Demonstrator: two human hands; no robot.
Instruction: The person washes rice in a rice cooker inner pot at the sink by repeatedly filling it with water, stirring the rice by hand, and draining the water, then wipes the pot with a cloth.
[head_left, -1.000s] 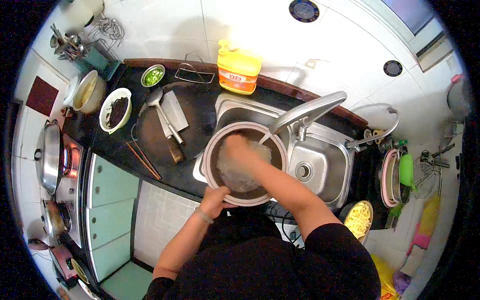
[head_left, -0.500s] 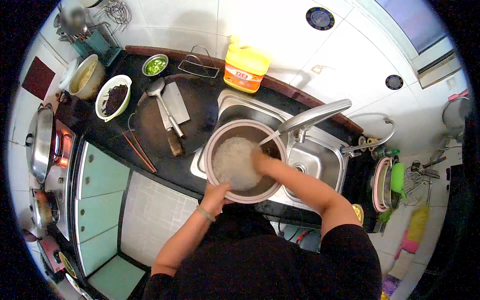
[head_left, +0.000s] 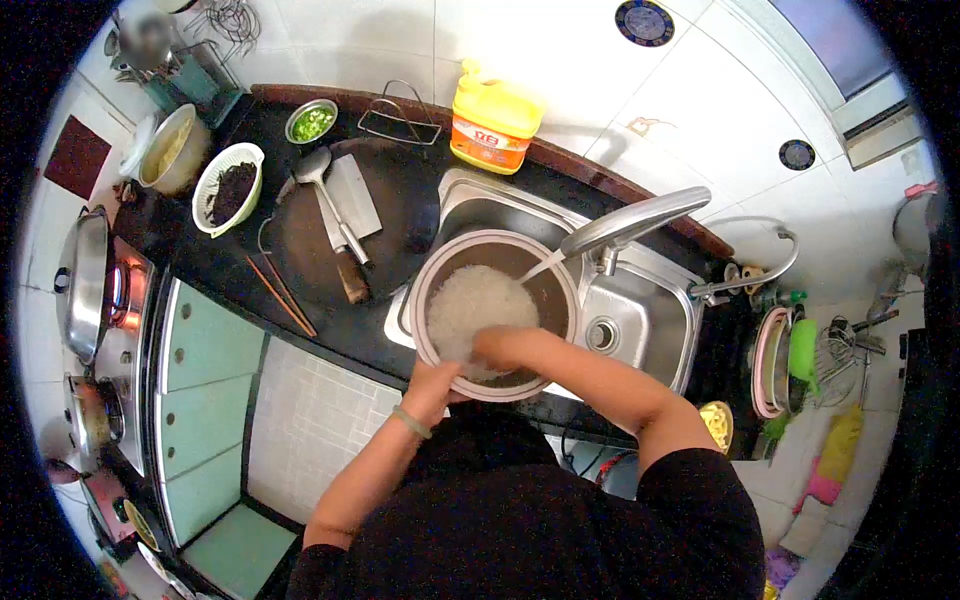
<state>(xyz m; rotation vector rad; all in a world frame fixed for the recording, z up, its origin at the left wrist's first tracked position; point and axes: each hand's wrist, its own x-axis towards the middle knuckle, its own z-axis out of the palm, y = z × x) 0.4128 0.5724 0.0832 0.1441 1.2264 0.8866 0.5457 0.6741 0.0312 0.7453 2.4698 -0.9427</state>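
Note:
A round pot (head_left: 559, 297) with a pale rim is held over the left sink basin, with what looks like white rice (head_left: 482, 306) in cloudy water inside. My left hand (head_left: 434, 390) grips its near-left rim, thumb over the edge. Inside the pot, my right hand (head_left: 497, 350) dips into the rice near the front wall; its fingers are hidden and blurred. Water runs from the faucet (head_left: 632, 222) into the pot's right side.
A cleaver (head_left: 352, 195) and a spatula (head_left: 337, 215) lie on a round board left of the sink (head_left: 640, 320). A yellow jug (head_left: 495, 125) stands behind. On the far left, a burner flame (head_left: 120, 288) shows beside a lidded pan (head_left: 85, 290).
My right hand has moved from the pot's right side towards its near side, beside my left hand. The left hand keeps its hold on the rim.

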